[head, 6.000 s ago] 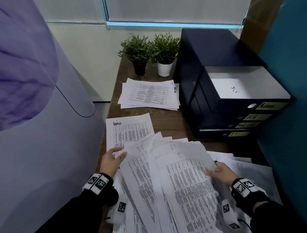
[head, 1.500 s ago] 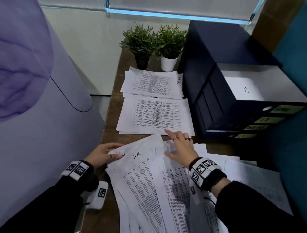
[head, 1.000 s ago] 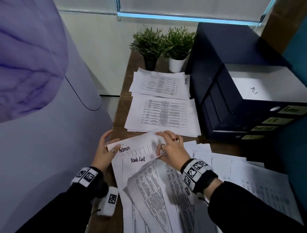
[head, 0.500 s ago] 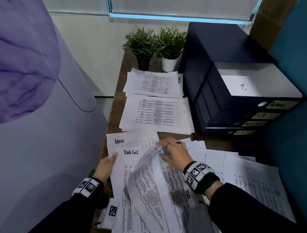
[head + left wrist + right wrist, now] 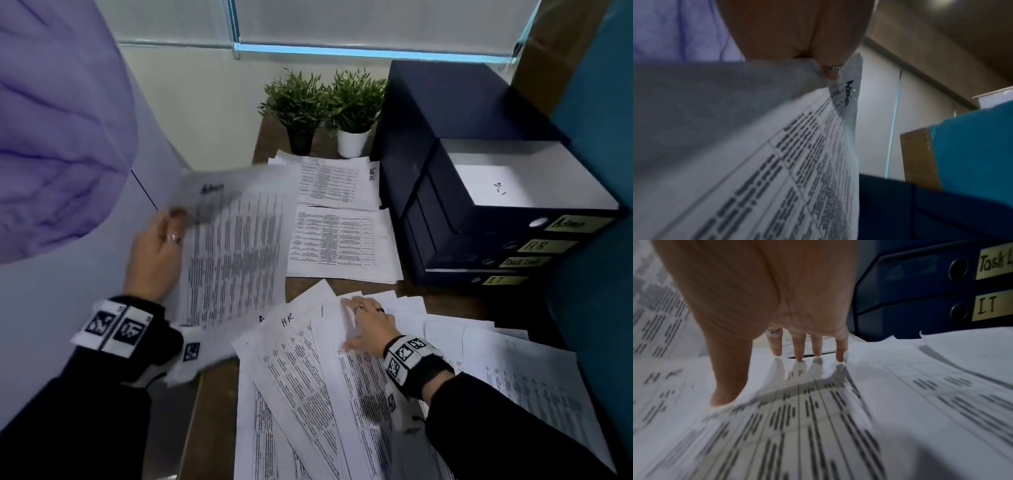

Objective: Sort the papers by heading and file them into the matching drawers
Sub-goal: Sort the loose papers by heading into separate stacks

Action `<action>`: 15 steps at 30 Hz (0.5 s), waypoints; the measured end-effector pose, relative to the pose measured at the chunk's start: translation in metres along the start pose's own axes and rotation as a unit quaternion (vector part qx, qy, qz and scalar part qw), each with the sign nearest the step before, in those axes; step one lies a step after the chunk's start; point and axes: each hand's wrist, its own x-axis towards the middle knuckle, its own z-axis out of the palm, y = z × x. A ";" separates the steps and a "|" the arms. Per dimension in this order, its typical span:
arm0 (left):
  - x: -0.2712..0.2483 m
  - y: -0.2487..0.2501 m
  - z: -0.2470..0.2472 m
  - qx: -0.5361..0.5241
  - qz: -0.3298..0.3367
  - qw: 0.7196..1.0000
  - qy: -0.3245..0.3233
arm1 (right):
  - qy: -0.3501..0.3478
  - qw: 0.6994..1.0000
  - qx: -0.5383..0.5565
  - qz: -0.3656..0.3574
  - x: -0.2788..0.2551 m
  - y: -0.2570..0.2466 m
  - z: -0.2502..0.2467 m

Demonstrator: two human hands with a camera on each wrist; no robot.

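My left hand (image 5: 174, 224) pinches the top corner of a sheet headed Admin (image 5: 233, 253) and holds it up over the table's left side; the left wrist view shows the pinch (image 5: 828, 71) on the Admin sheet (image 5: 807, 154). My right hand (image 5: 366, 322) rests with straight fingers on the fanned unsorted pile (image 5: 308, 394), beside a sheet headed HR (image 5: 287, 320). In the right wrist view its fingertips (image 5: 799, 358) touch the paper. The dark drawer unit (image 5: 428, 113) stands at the right with its Admin drawer (image 5: 570, 223) pulled out and paper inside.
Two sorted stacks lie behind the pile: Task List (image 5: 329, 181) and IT (image 5: 342, 246). Two potted plants (image 5: 301, 113) stand at the table's far end. A lilac panel (image 5: 68, 171) closes the left side and a teal partition (image 5: 599, 102) the right.
My left hand has lifted the Admin sheet off the pile, up and away to the left. My right hand has let the raised sheets down and now lies flat on them.
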 end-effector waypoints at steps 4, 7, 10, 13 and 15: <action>0.043 0.017 -0.029 -0.090 0.068 0.991 0.071 | 0.090 0.994 0.054 0.024 0.002 0.000 -0.030; 0.074 0.011 -0.039 -0.159 0.001 0.981 0.112 | 0.084 0.989 0.107 0.059 -0.006 0.021 -0.052; 0.074 0.023 -0.027 -0.282 -0.014 0.956 0.077 | 0.025 0.988 0.131 0.076 -0.015 0.043 -0.056; 0.045 0.024 0.007 -0.261 -0.052 0.964 -0.019 | -0.005 0.988 0.121 0.093 -0.022 0.055 -0.048; 0.020 0.011 0.037 -0.260 -0.101 0.955 -0.099 | 0.008 0.989 0.092 0.117 -0.026 0.066 -0.044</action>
